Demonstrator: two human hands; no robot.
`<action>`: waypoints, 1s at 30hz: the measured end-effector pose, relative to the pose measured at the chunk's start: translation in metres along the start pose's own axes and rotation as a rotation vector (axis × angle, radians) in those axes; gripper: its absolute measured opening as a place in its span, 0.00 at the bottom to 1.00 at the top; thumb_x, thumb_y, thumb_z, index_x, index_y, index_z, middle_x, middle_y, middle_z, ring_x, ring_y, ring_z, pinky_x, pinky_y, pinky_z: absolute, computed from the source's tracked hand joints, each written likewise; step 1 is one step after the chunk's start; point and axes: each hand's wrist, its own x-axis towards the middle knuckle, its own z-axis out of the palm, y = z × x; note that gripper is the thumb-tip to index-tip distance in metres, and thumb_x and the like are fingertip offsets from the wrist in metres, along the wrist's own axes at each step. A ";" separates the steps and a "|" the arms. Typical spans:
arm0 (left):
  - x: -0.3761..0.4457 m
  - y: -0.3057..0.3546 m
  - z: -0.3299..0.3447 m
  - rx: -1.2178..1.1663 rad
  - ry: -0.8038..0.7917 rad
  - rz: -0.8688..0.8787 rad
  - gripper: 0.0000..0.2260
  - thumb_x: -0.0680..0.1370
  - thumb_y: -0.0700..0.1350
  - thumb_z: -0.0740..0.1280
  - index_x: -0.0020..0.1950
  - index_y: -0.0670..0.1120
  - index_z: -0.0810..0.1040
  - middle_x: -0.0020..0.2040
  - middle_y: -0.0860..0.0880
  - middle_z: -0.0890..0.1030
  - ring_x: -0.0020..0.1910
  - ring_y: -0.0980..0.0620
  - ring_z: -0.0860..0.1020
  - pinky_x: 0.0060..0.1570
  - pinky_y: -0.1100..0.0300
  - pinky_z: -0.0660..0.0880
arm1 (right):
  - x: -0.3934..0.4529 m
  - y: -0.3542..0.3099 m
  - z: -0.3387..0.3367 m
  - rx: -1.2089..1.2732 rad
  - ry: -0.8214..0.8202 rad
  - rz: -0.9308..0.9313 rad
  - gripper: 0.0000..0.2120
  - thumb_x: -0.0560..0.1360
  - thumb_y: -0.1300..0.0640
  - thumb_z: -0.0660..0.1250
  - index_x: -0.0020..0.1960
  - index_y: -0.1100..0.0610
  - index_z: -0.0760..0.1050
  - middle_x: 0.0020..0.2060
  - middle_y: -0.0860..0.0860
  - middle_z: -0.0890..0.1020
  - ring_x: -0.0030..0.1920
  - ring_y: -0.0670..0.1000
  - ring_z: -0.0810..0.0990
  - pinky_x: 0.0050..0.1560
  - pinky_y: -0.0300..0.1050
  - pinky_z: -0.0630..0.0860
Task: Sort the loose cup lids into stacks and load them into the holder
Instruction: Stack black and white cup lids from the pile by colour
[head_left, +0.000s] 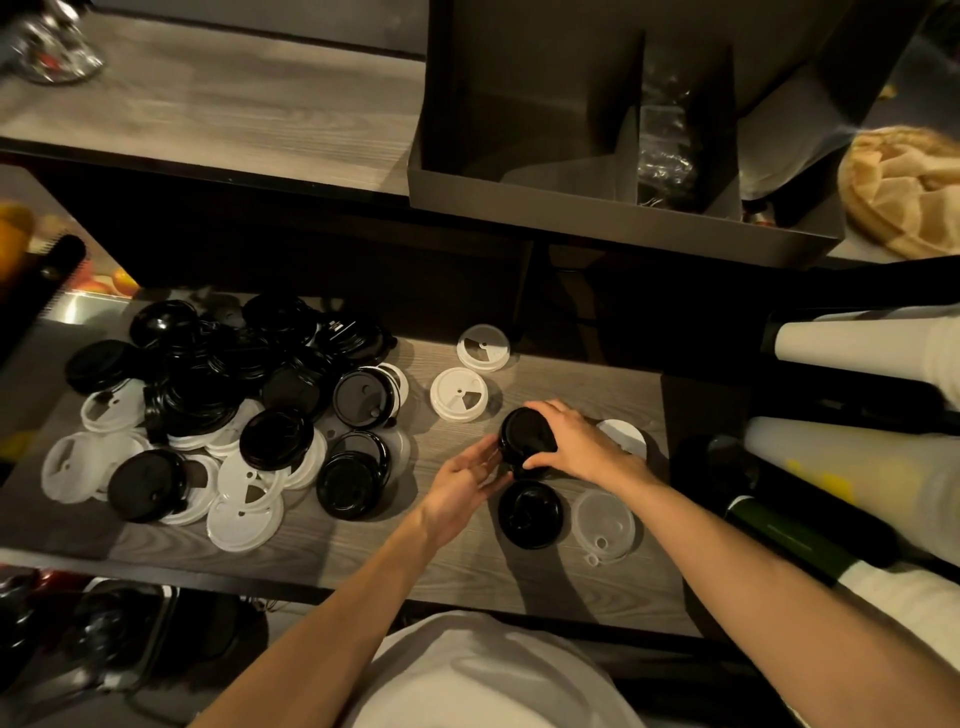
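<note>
Fig.: Right hand (576, 447) grips top of a short stack of black lids (527, 439) at centre-right of counter (467, 566); left hand (467, 480), fingers straight, steadies its near-left side. Loose pile (218, 410) lies left; holder (524, 182) far, w/ dividers. Risk: uneven nesting or a one-sided squeeze could tip stack, esp. when lifted toward holder.

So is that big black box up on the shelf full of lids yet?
Not yet. The holder shows bare dark floor in its wide left slot. The narrow slot holds something shiny I cannot make out. The lids lie on the counter.
</note>
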 end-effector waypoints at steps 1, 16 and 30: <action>0.000 0.002 0.000 0.007 -0.012 0.010 0.24 0.82 0.27 0.53 0.77 0.39 0.65 0.74 0.42 0.73 0.73 0.46 0.73 0.71 0.48 0.72 | 0.000 -0.002 -0.001 -0.021 -0.005 0.004 0.46 0.71 0.48 0.80 0.81 0.53 0.60 0.76 0.53 0.67 0.76 0.57 0.68 0.72 0.55 0.70; 0.010 0.040 -0.022 1.544 0.384 0.158 0.36 0.80 0.36 0.63 0.81 0.61 0.53 0.72 0.41 0.61 0.67 0.39 0.71 0.53 0.54 0.78 | 0.078 -0.065 -0.020 -0.152 0.024 0.071 0.28 0.84 0.46 0.62 0.82 0.48 0.59 0.78 0.53 0.59 0.75 0.62 0.65 0.74 0.63 0.66; 0.012 0.039 -0.023 1.408 0.526 0.322 0.40 0.72 0.51 0.77 0.78 0.46 0.61 0.73 0.49 0.67 0.71 0.44 0.67 0.67 0.48 0.74 | 0.094 -0.047 -0.021 -0.175 0.058 0.004 0.47 0.69 0.52 0.82 0.81 0.51 0.59 0.75 0.51 0.65 0.71 0.60 0.68 0.70 0.59 0.71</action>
